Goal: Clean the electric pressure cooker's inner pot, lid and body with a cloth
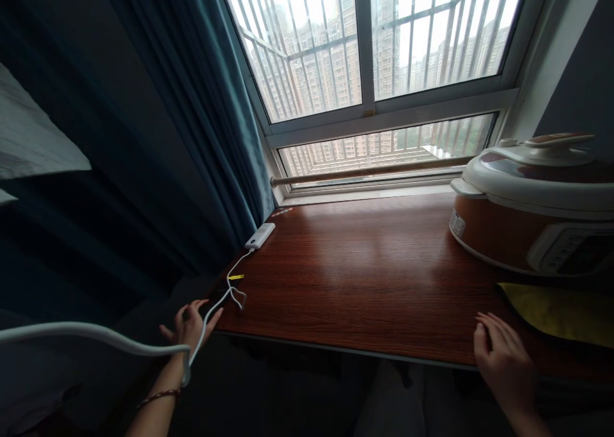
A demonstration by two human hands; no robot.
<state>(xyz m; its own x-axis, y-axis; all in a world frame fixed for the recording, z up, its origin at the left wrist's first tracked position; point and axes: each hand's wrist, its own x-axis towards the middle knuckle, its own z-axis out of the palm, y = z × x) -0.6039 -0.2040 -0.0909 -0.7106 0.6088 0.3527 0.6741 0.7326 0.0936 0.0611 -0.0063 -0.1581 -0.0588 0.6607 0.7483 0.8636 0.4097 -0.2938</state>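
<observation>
My left hand (190, 325) is at the left front corner of the brown wooden table (345, 283), fingers spread, with nothing seen in its grasp. A white cable (211, 312) runs across that hand and wrist, then over the tabletop to a white box-shaped device (260, 236), which looks like a power bank. Close to the fingers, a yellow strip (236, 276) lies beside the cable on something dark that I cannot make out. My right hand (503, 357) hovers over or rests on the front right edge, loosely bent, thumb a little apart from the fingers, apparently holding nothing.
An orange and white electric cooker (532, 206) with a lid stands at the right. In front of it lies a dark yellow cloth-like piece (561, 312). A blue curtain (215, 117) hangs along the left side, and a barred window (364, 53) rises behind the table.
</observation>
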